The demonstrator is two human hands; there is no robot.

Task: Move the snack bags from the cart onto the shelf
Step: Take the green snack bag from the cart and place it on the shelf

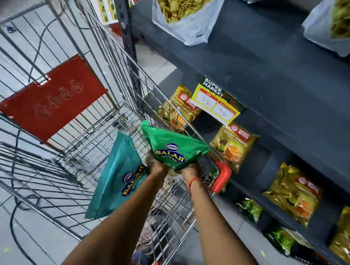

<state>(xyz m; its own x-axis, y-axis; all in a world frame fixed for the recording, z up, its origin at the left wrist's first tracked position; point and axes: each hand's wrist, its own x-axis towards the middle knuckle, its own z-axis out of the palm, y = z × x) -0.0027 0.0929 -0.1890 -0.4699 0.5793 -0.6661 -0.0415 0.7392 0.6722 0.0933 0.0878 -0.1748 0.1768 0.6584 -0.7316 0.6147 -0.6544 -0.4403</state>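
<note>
Both my hands meet over the wire cart point(106, 38). A bright green snack bag point(173, 147) marked Balaji Wafers is gripped from below by my right hand point(190, 169) and my left hand point(155, 165). A teal snack bag point(116, 180) of the same brand hangs down from my left hand, over the cart's basket. The dark grey shelf point(283, 83) stands to the right of the cart, its top level just right of the green bag.
Two white pouches of yellow snack mix point(182, 10) stand on the upper shelf. Gold packets point(235, 147) line the lower levels, with a Super Market price tag point(217, 102) on the shelf edge. A red flap point(52, 100) lies in the cart. A black cable point(19, 224) runs across the tiled floor.
</note>
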